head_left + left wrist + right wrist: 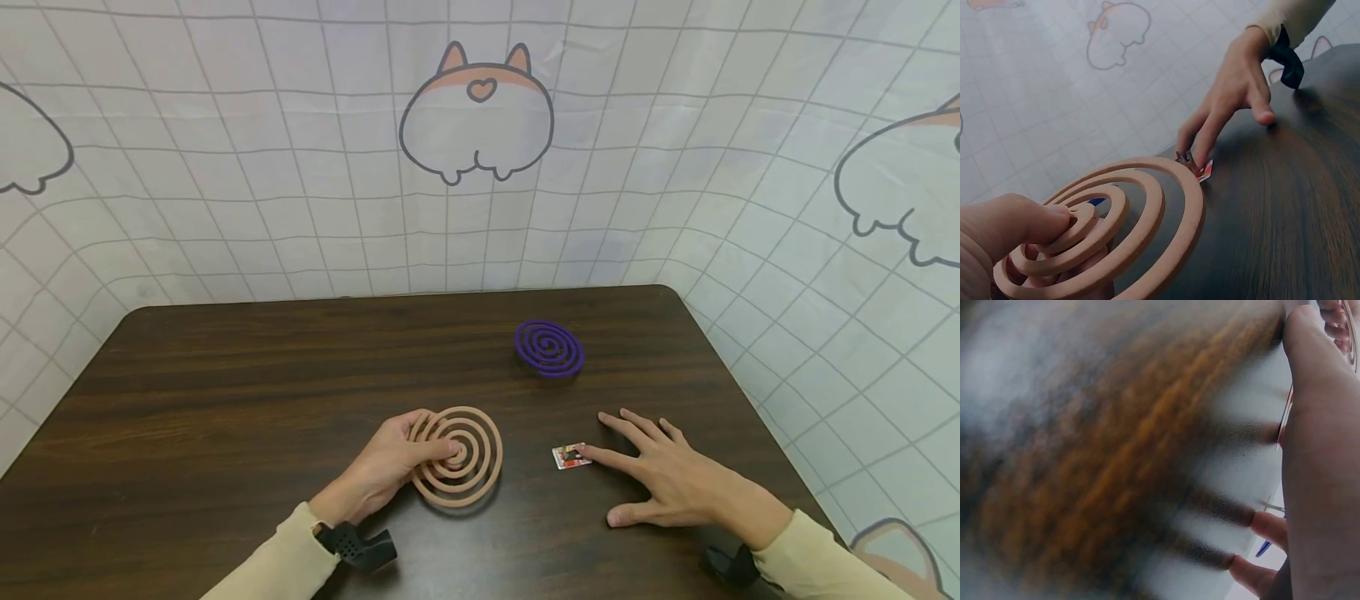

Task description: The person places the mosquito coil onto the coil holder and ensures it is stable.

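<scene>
My left hand pinches a flat tan spiral coil, with the thumb pressed on its centre and fingers behind it. In the left wrist view the coil fills the lower left, held tilted close over the table. A small picture card in white, red and dark colours lies to the right of the coil. My right hand is spread low over the table, its index fingertip at the card's right edge. The left wrist view shows a small brown shape beside that finger, its kind too small to tell.
A purple spiral coil sits farther back on the dark wood-grain table. White grid-patterned cloth with cartoon animal prints hangs behind the table and along its sides. Each wrist wears a black camera.
</scene>
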### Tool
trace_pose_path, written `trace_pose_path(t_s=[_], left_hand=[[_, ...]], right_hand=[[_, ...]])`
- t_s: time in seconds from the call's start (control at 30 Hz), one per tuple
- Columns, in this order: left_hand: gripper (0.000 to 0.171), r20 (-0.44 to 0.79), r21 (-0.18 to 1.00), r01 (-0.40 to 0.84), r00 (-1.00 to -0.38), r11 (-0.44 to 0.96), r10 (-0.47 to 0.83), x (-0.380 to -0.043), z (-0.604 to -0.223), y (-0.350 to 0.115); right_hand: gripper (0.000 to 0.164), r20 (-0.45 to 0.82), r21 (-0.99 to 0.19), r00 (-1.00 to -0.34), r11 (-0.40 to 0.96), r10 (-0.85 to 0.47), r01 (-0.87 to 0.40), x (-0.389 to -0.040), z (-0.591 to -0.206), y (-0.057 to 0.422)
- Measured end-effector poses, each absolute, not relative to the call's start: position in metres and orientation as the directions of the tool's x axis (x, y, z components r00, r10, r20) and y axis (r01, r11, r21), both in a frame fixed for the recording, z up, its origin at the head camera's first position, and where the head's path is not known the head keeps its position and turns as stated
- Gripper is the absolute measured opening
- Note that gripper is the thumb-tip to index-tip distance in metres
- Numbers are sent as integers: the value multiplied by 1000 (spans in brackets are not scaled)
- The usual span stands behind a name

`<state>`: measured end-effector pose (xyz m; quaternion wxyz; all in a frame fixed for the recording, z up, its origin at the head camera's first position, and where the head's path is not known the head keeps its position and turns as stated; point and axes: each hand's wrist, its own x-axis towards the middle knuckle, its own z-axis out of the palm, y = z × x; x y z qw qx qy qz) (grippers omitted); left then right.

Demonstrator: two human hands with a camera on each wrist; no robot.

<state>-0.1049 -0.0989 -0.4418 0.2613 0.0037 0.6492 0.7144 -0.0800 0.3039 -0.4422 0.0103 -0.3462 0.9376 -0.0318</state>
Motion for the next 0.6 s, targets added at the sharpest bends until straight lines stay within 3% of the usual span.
trace_pose_path(t_s=[0.6], left_hand=[[46, -341, 923, -383, -861, -39, 378, -110, -443, -83]], right_hand=[[82, -14, -82, -765, 763, -644, -641, -80, -441, 303]])
